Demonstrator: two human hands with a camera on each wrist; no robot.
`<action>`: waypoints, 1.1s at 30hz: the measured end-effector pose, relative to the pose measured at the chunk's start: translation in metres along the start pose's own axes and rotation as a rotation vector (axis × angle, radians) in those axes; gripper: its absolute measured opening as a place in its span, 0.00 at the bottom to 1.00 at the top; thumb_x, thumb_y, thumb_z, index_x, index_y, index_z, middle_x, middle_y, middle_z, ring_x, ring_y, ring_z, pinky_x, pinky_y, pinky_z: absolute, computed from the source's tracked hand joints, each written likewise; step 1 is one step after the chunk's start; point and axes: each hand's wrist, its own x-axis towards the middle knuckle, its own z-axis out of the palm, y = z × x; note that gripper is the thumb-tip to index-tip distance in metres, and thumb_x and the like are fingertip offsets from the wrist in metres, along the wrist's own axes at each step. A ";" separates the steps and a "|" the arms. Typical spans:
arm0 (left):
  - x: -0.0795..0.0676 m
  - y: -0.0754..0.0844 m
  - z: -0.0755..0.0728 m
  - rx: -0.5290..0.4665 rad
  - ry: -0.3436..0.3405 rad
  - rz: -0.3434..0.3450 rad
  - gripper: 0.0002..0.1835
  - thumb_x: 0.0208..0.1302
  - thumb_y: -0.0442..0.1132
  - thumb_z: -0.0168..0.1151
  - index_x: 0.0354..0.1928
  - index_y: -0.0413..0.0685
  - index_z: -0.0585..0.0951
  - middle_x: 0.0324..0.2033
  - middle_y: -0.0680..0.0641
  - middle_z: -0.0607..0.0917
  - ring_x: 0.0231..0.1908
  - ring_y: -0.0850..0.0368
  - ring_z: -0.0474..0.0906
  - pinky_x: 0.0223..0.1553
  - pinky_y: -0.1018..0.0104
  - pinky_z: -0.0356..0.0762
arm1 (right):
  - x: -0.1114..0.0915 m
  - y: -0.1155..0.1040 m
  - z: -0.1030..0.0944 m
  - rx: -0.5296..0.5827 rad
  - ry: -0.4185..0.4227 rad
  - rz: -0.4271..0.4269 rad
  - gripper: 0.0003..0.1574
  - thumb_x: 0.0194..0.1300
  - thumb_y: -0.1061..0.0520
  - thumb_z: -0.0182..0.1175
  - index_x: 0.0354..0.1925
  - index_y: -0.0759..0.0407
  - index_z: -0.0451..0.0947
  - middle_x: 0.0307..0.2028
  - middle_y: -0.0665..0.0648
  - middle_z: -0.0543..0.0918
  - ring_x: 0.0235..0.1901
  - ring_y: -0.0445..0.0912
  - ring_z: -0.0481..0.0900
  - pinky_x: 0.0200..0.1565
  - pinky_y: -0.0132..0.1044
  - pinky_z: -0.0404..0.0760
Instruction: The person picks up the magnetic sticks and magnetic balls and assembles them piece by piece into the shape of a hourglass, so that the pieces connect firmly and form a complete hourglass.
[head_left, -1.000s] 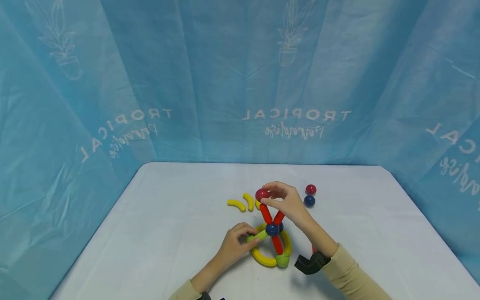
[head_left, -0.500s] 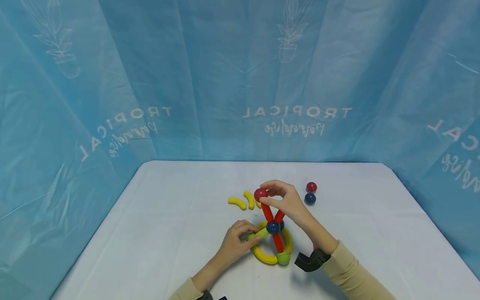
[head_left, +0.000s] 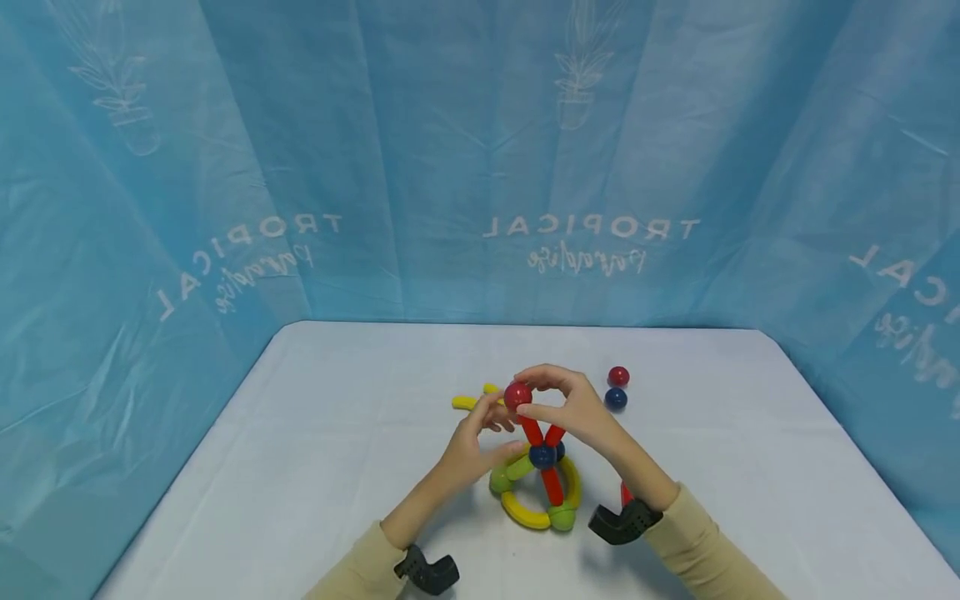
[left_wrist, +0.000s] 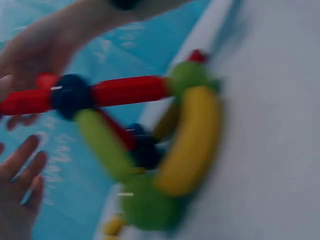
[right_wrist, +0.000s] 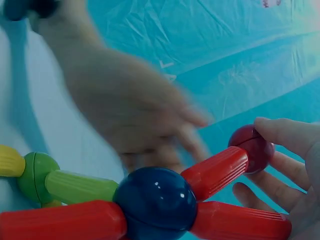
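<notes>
A construction of magnetic rods and balls stands on the table: a base ring of curved yellow rods point(head_left: 525, 520) and green balls point(head_left: 562, 517), with a red rod point(head_left: 551, 486) and a light green rod point(right_wrist: 82, 186) rising to a blue ball point(head_left: 543, 456). Two more red rods branch upward from that ball. At the tip of one sits a red ball point(head_left: 517, 395), which my right hand point(head_left: 573, 408) pinches between thumb and fingers. My left hand point(head_left: 468, 450) is just left of the red ball, fingers spread and holding nothing; it is blurred in the right wrist view.
Loose yellow curved rods point(head_left: 463, 402) lie behind the construction, partly covered by my left hand. A second red ball point(head_left: 618, 377) and a loose blue ball point(head_left: 616, 399) are farther back on the right. A red piece point(head_left: 626, 495) shows beside my right wrist.
My left hand has let go of the light green rod at the ring and moved up towards the red ball. The right hand keeps its pinch on the red ball, nearly still.
</notes>
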 end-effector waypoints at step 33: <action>0.050 0.039 -0.043 -0.078 -0.361 -0.187 0.21 0.68 0.43 0.56 0.61 0.47 0.73 0.50 0.40 0.80 0.44 0.53 0.79 0.45 0.63 0.80 | -0.041 0.126 -0.071 -0.388 0.374 0.264 0.19 0.55 0.68 0.64 0.47 0.69 0.79 0.45 0.68 0.80 0.46 0.59 0.78 0.50 0.53 0.78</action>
